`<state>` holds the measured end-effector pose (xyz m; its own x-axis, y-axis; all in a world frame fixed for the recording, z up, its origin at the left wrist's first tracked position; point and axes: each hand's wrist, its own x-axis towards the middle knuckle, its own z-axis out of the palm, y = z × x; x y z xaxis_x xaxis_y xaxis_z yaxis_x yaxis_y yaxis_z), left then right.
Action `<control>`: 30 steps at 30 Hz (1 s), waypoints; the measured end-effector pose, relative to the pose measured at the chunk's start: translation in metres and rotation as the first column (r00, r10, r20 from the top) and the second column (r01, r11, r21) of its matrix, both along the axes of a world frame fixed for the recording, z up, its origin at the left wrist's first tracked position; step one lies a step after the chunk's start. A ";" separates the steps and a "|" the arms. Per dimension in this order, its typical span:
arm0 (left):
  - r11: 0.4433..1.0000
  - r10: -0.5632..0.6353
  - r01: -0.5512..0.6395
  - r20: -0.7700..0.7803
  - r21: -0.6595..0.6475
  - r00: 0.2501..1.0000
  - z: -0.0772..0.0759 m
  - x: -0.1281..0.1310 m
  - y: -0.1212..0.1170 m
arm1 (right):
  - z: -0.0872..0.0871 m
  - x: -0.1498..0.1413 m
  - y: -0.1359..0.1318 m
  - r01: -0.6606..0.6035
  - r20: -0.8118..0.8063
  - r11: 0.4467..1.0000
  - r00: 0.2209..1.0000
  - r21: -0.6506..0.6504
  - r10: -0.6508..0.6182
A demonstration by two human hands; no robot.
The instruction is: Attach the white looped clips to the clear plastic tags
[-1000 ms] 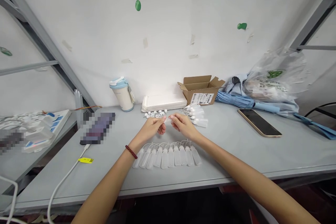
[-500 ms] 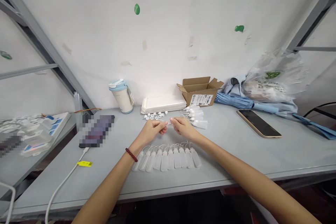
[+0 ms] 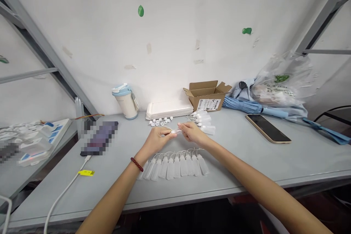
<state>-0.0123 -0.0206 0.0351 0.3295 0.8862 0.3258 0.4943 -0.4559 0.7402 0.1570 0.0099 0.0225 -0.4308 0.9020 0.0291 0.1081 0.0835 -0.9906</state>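
Observation:
My left hand [image 3: 157, 139] and my right hand [image 3: 193, 132] meet above the grey table [image 3: 246, 157], fingers pinched together on one small clear squeeze bottle [image 3: 177, 131] held between them. Just below them lies a row of several clear squeeze bottles [image 3: 175, 163] with tethered caps, side by side. Behind my hands sit several loose white caps [image 3: 160, 121] and a small pile of more clear bottles [image 3: 205, 120]. A red bead bracelet circles my left wrist.
A blue-lidded cup [image 3: 126, 99], a stack of white trays [image 3: 168, 109] and an open cardboard box [image 3: 207, 95] stand along the wall. A phone [image 3: 268, 128], a blue umbrella [image 3: 246, 106] and a plastic bag [image 3: 282, 80] lie right. A dark device [image 3: 99, 138] and white cable [image 3: 63, 193] lie left.
My hands have stayed pinched together on the small bottle, fingers shifting slightly. The view has drifted a little to the left and up.

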 end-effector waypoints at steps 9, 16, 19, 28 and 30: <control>0.884 0.051 0.096 0.299 -0.458 0.953 0.004 -0.011 0.006 | 0.007 0.001 -0.005 -0.056 0.231 0.847 0.970 0.528 -0.080; 0.869 0.087 0.066 0.282 -0.491 0.955 0.002 -0.008 0.006 | -0.002 -0.001 -0.004 -0.064 0.285 0.807 0.949 0.588 -0.132; 0.899 0.066 0.048 0.243 -0.436 0.968 0.001 -0.007 0.006 | -0.004 -0.001 -0.003 -0.057 0.288 0.847 0.951 0.529 -0.116; 1.000 0.026 -0.027 -0.114 -0.009 0.993 0.003 -0.004 0.001 | -0.002 0.000 -0.001 -0.063 0.196 0.970 0.980 0.236 0.016; 0.999 0.037 -0.034 -0.127 0.023 0.991 0.003 -0.003 0.001 | -0.003 -0.001 0.000 -0.075 0.122 0.988 0.991 0.137 0.059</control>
